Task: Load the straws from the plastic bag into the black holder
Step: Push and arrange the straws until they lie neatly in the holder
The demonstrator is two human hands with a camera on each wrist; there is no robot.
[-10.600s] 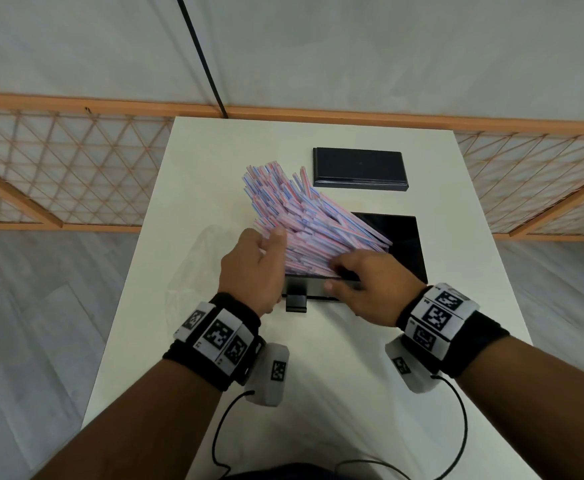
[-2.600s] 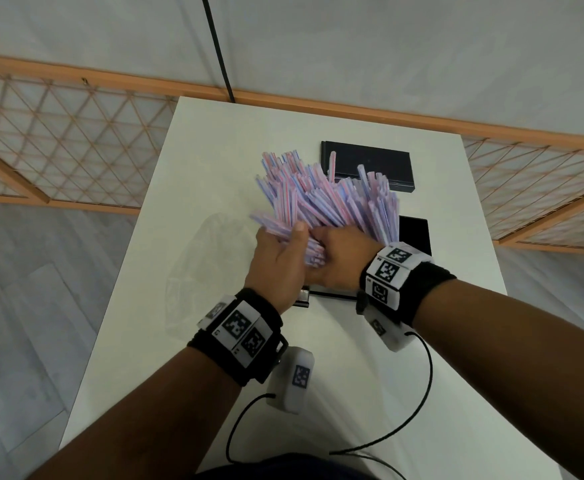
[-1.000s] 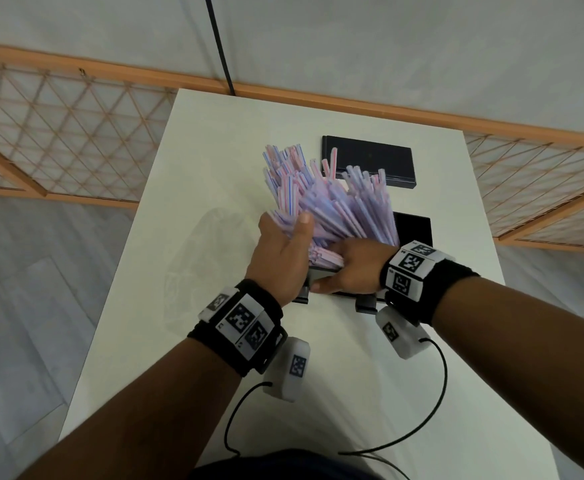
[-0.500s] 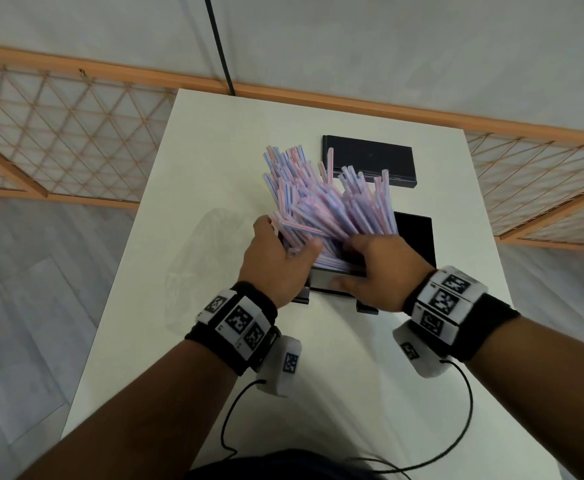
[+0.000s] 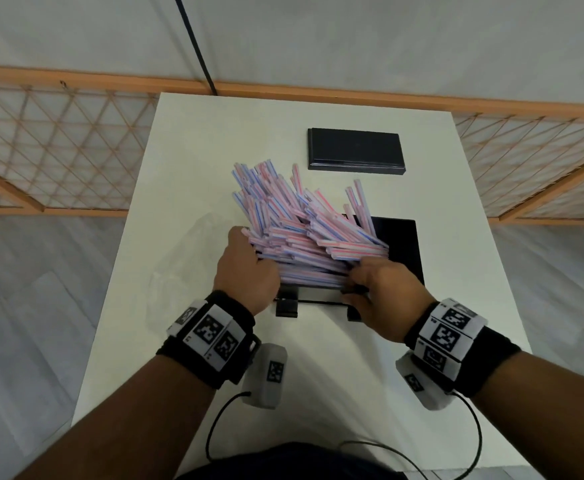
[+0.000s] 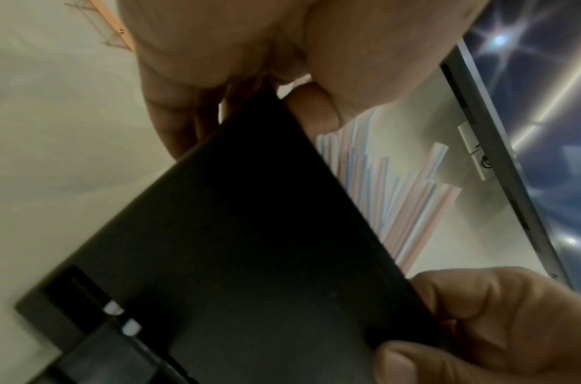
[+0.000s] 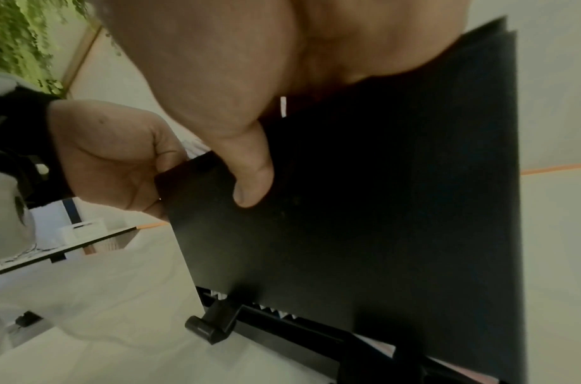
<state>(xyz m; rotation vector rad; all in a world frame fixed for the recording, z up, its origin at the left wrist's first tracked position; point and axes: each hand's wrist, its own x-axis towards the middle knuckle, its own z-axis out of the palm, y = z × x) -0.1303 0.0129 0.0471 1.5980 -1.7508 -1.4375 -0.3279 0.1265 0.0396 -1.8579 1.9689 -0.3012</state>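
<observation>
A thick fan of pink-and-blue striped straws [image 5: 304, 233] lies across the open top of the black holder [image 5: 401, 244], many ends sticking out far left. My left hand [image 5: 245, 271] cups the bundle's left end at the holder's near-left corner, fingers curled. My right hand [image 5: 380, 292] curls over the bundle's near right side. In the right wrist view its thumb [image 7: 249, 181] presses the holder's front wall [image 7: 381, 220]. The left wrist view shows the same wall [image 6: 233, 246] with straws [image 6: 391, 197] rising behind it. The fingertips are hidden among the straws.
The clear plastic bag [image 5: 179, 271] lies flat on the white table [image 5: 197, 150], left of my left hand. The holder's black lid [image 5: 354, 150] rests at the far side. Wrist-camera cables [image 5: 221, 427] trail at the near edge. An orange lattice fence surrounds the table.
The fan of straws has tipped lower and toward the right, lying flatter over the holder. My right hand has shifted right along the bundle. My left hand stays at the left end.
</observation>
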